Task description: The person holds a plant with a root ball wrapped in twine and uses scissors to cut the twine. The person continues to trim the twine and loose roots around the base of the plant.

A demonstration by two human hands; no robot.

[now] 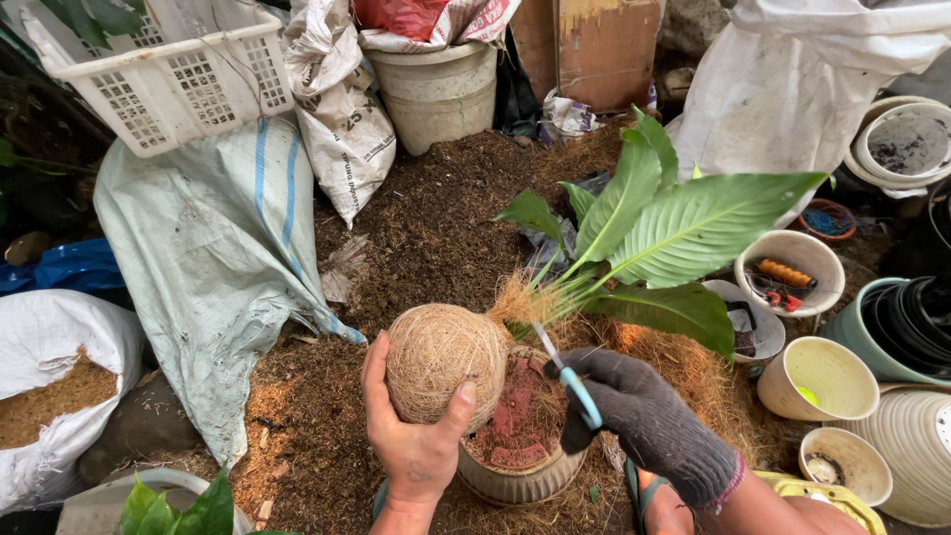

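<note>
Head view, centre: left hand, bare, cups coir ball with plant leaning toward 2 o'clock, above ribbed pot. Right hand, gloved, clenches scissors at ball's 3 o'clock. Risk, judged: blades near stems may nick them; one-handed hold may let ball roll.

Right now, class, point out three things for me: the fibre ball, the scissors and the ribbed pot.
Fibre ball (444, 359), head view, middle of its wound surface.
Scissors (580, 394), head view, blue handle.
Ribbed pot (515, 481), head view, front wall.
</note>
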